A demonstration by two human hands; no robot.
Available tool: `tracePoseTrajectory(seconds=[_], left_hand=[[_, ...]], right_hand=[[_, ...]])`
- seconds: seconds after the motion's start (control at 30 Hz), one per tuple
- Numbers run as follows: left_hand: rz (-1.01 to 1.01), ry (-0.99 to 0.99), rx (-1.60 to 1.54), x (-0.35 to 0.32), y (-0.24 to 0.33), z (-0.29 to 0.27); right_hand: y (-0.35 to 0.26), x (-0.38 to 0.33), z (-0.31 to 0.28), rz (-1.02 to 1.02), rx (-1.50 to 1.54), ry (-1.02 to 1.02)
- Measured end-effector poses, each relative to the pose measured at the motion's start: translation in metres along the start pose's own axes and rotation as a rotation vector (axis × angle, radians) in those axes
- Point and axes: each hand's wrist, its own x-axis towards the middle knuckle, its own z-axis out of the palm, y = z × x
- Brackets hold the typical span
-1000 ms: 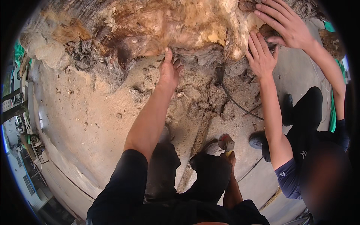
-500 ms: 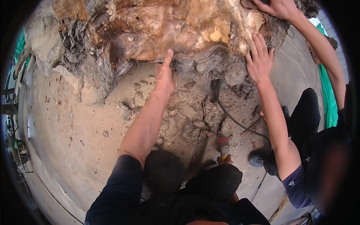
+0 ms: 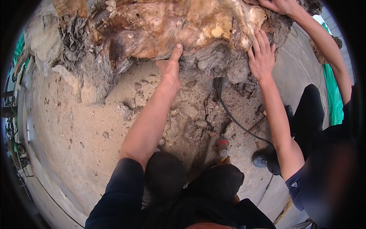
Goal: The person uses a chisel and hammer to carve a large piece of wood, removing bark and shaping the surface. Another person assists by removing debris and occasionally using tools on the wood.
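Note:
A large rough piece of wood point(image 3: 164, 26), like a gnarled stump with brown inner wood and grey bark, spans the top of the view. My left hand point(image 3: 170, 68) holds its lower edge, thumb up on the front face; the other fingers are partly hidden underneath. Low in the middle, my right hand point(image 3: 224, 162) is mostly behind my knee. It is closed around a short tool point(image 3: 222, 149) with a greyish body and a red ring at its far end; its exact kind cannot be made out.
At right, a co-worker's two hands point(image 3: 262, 57) rest on the wood. A black cable point(image 3: 238, 123) runs across the dusty floor point(image 3: 76, 126) among bark crumbs and wood debris. Green sheeting point(image 3: 333, 95) hangs at the far right; wheeled equipment point(image 3: 20, 149) stands at the left edge.
My left hand has shifted slightly right along the wood's edge, its thumb still up. The tool in my right hand has moved a little to the left. The co-worker's hands stay on the wood.

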Motion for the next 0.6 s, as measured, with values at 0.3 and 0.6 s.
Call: tracePoseTrajectory(seconds=[0.3, 0.6], left_hand=[[0.258, -0.074, -0.053, 0.018, -0.022, -0.068], [-0.033, 0.015, -0.129, -0.002, -0.001, 0.001]], right_hand=[[-0.013, 0.006, -0.015, 0.070, 0.168, 0.039], [-0.130, 0.007, -0.048, -0.688, -0.564, 0.405]])
